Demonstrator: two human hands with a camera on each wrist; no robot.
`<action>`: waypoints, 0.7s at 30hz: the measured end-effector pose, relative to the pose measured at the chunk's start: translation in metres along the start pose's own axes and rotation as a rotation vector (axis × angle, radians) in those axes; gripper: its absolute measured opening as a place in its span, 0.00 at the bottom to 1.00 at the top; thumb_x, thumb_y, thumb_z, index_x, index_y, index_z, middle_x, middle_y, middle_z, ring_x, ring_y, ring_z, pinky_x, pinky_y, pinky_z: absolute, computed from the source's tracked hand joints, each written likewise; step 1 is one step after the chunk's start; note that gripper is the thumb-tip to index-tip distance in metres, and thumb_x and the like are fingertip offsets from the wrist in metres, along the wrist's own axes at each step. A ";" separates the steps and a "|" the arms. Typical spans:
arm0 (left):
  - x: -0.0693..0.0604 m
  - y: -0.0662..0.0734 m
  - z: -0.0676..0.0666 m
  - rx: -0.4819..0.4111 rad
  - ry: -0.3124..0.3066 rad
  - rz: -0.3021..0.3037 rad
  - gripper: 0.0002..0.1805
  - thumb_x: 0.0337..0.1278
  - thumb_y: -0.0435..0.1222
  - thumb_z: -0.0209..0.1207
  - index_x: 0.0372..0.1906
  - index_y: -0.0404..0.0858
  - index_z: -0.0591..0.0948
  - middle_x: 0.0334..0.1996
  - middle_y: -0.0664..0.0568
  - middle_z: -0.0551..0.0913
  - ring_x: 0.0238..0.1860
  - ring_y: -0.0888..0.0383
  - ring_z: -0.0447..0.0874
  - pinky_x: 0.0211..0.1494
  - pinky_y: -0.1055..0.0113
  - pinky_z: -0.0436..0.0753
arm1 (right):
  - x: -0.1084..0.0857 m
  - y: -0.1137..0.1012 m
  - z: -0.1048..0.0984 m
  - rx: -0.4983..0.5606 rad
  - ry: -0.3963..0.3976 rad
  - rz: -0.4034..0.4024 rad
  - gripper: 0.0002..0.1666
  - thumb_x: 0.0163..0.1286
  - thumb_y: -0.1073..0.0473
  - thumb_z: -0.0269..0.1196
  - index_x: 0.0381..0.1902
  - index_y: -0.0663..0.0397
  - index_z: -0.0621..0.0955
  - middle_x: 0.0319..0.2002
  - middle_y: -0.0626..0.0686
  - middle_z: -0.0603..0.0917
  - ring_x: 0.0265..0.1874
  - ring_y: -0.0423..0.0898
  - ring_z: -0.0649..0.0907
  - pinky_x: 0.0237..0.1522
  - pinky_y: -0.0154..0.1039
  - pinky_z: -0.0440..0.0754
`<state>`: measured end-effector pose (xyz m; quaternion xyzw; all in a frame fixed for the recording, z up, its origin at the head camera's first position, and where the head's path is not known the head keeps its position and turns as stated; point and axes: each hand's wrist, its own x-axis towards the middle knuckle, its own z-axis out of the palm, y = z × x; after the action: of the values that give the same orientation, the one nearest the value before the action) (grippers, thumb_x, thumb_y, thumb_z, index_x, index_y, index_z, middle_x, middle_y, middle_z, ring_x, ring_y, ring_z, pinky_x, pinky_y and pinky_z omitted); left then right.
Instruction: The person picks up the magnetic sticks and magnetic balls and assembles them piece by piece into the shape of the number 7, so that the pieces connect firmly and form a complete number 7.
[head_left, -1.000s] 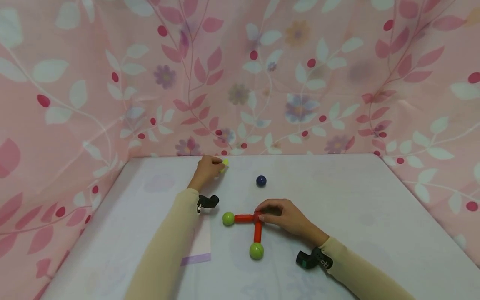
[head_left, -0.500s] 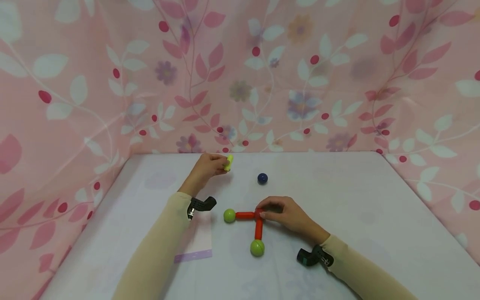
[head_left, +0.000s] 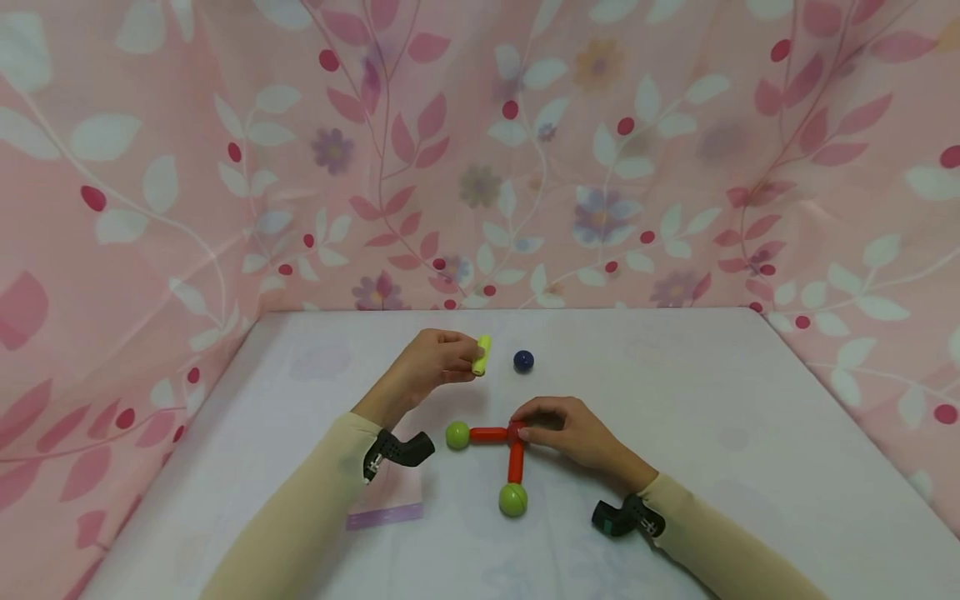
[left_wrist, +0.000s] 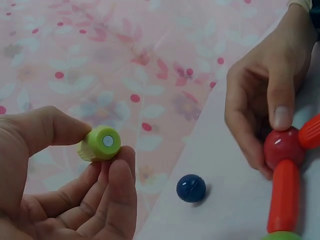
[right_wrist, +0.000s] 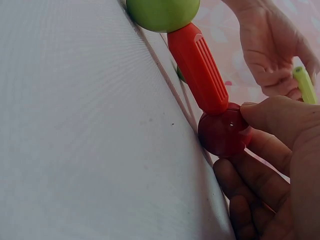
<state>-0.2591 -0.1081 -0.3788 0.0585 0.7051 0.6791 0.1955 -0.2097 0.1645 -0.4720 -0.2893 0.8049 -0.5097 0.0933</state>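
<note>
Between thumb and fingers my left hand (head_left: 438, 364) pinches a yellow-green magnetic stick (head_left: 482, 356), raised over the table. Its end, in the left wrist view, shows a round silvery disc. My right hand (head_left: 581, 433) grips a red ball (right_wrist: 225, 131) at the corner of an L-shaped piece lying on the table. From that ball one red stick (head_left: 489, 435) runs left to a green ball (head_left: 457, 435). Another red stick (head_left: 516, 462) runs toward me to a second green ball (head_left: 513, 500). Beyond them lies a loose dark blue ball (head_left: 523, 361), touched by neither hand.
A pale sheet with a purple edge (head_left: 386, 515) lies partly under my left forearm. The white-covered table (head_left: 712, 375) reaches back to a pink floral curtain (head_left: 480, 167). Each wrist wears a black camera mount.
My left hand has lifted the yellow-green stick from the table's far edge and brought it right and nearer, close to the blue ball. The right hand stays on the red ball.
</note>
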 end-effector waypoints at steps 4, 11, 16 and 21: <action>-0.011 -0.001 0.002 0.027 0.003 -0.016 0.16 0.68 0.37 0.66 0.51 0.28 0.84 0.40 0.40 0.86 0.40 0.47 0.87 0.49 0.61 0.86 | 0.000 0.000 0.000 0.001 0.002 -0.011 0.13 0.74 0.54 0.69 0.54 0.46 0.88 0.47 0.42 0.88 0.52 0.46 0.82 0.60 0.46 0.77; -0.034 -0.012 0.005 0.088 -0.048 0.006 0.12 0.68 0.38 0.65 0.44 0.31 0.86 0.36 0.44 0.85 0.44 0.38 0.85 0.49 0.59 0.85 | -0.001 -0.001 0.000 0.004 0.000 -0.025 0.14 0.74 0.55 0.68 0.54 0.50 0.87 0.48 0.43 0.88 0.52 0.46 0.82 0.60 0.45 0.77; -0.052 -0.026 0.010 0.124 -0.072 -0.002 0.13 0.65 0.38 0.65 0.42 0.31 0.86 0.36 0.46 0.84 0.38 0.49 0.84 0.48 0.59 0.85 | -0.001 -0.002 0.000 -0.012 0.005 -0.019 0.13 0.74 0.54 0.69 0.54 0.48 0.88 0.48 0.42 0.88 0.52 0.46 0.82 0.61 0.46 0.77; -0.068 -0.042 0.015 0.123 -0.114 -0.050 0.14 0.63 0.38 0.66 0.45 0.30 0.86 0.39 0.46 0.86 0.38 0.53 0.85 0.45 0.61 0.85 | -0.001 -0.001 0.000 -0.016 0.007 -0.012 0.12 0.74 0.55 0.69 0.53 0.45 0.88 0.48 0.42 0.87 0.53 0.45 0.82 0.61 0.46 0.76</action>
<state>-0.1837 -0.1209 -0.4065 0.0913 0.7346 0.6248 0.2484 -0.2079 0.1645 -0.4711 -0.2930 0.8075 -0.5049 0.0850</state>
